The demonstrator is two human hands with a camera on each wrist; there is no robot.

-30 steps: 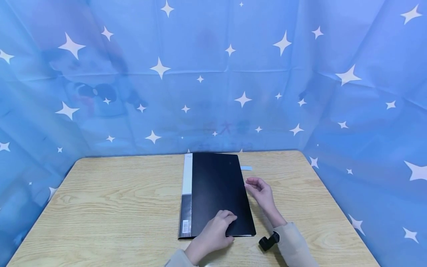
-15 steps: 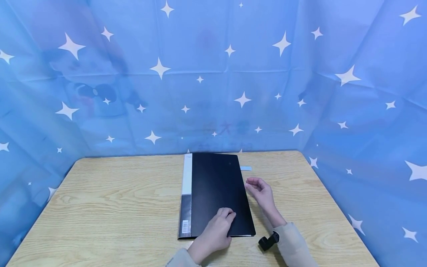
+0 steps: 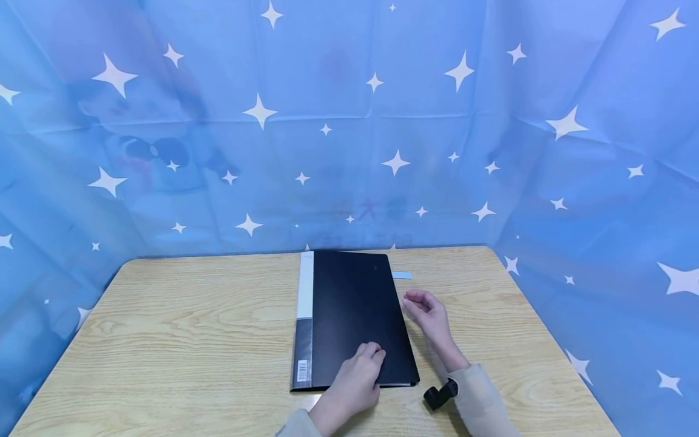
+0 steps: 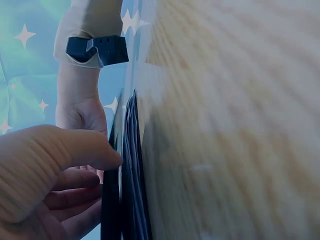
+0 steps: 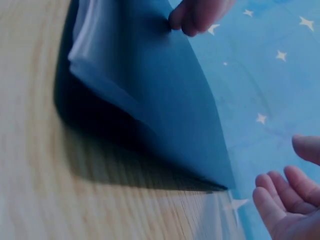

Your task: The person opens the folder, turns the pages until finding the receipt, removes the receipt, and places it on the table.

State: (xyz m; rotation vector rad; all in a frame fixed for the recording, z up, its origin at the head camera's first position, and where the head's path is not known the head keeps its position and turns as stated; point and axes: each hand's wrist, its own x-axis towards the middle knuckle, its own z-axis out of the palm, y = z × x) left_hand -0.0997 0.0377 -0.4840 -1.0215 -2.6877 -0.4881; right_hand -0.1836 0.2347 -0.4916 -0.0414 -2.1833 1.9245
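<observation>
From the head view, a flat black plastic folder (image 3: 355, 309) with smooth matte covers lies at six o'clock, on a wood-grain table (image 3: 180, 328). A glossy white strip (image 3: 306, 285) runs down the far half of its spine, and a white barcode label (image 3: 303, 370) sits at the folder's seven o'clock. The left hand (image 3: 354, 377) covers part of the near edge. The right hand (image 3: 428, 312) is at the folder's three o'clock, fingers loosely curved, holding nothing. Beyond it, at the folder's one o'clock, a thin pale-blue strip (image 3: 401, 275) shows beside the edge. A black plastic clip (image 3: 439, 396) is on the right beige sleeve (image 3: 485, 400). A blue, creased curtain (image 3: 349, 139) with white stars hangs at twelve o'clock.

The left wrist view shows the left hand at eight o'clock, pinching the folder's edge between thumb and fingers; thin dark leaves fan beside the cover.

In the right wrist view, pale layered sheets (image 5: 100, 65) show at ten o'clock; the right hand's relaxed fingers are at four o'clock.
</observation>
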